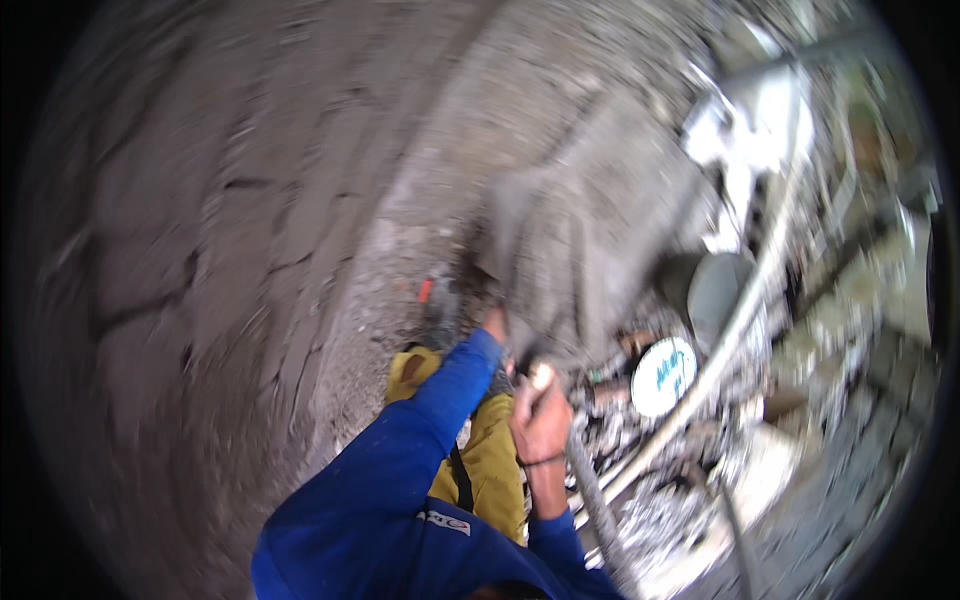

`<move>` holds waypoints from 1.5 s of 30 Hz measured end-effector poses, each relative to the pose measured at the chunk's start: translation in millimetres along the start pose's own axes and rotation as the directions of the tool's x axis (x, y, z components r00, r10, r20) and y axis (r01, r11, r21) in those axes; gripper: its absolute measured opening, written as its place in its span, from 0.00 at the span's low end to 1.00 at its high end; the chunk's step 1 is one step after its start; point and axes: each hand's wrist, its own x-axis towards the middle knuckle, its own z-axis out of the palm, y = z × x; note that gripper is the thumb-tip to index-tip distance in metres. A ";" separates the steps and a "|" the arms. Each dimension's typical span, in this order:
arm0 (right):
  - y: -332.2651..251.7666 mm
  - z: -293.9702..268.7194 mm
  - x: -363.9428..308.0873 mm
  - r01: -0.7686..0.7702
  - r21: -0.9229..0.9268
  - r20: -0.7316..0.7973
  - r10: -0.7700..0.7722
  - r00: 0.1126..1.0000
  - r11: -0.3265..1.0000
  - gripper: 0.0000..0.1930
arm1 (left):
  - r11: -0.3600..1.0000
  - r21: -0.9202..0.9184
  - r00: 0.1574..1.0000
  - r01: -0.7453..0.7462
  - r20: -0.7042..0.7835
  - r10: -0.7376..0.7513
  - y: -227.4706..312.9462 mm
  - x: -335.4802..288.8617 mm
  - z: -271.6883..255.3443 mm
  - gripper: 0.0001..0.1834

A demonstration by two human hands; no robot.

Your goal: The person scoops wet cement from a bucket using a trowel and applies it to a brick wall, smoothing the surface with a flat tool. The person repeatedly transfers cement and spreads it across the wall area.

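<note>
My right hand [543, 430] is curled closed in front of me, thumb side up, with a dark cord around its wrist. A small dark shape with a pale spot shows at its fingertips; blur keeps me from telling what it is. My left hand [496, 323] reaches forward from a blue sleeve, at the near left side of a dusty grey sack-like or board-like piece [570, 265]. Its fingers are smeared and partly hidden, so I cannot tell whether it touches that piece.
A rough brick or block wall [200, 230] fills the left. On the right, a pale hose [745, 320] curves over rubble, past a grey bucket-like container [715, 295] and a white round lid [664, 377] with blue marks. White crumpled sheeting [755, 125] lies beyond. My legs are in yellow trousers [485, 470].
</note>
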 end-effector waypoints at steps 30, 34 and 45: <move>80.1 3.0 219.3 0.851 -0.190 0.690 -0.550 0.470 0.490 0.15 | 0.359 -0.574 0.677 -0.736 -0.616 0.402 72.4 -199.4 -75.2 0.40; 17.7 74.8 265.8 0.941 -0.295 0.799 -0.498 0.337 0.163 0.18 | 0.203 -0.590 0.623 -0.781 -0.711 0.328 67.5 -156.4 -128.6 0.41; -170.8 254.4 282.5 0.802 -0.395 0.909 -0.319 0.269 -0.448 0.16 | -0.436 -0.362 0.359 -0.824 -0.929 0.093 166.3 -68.4 -226.3 0.42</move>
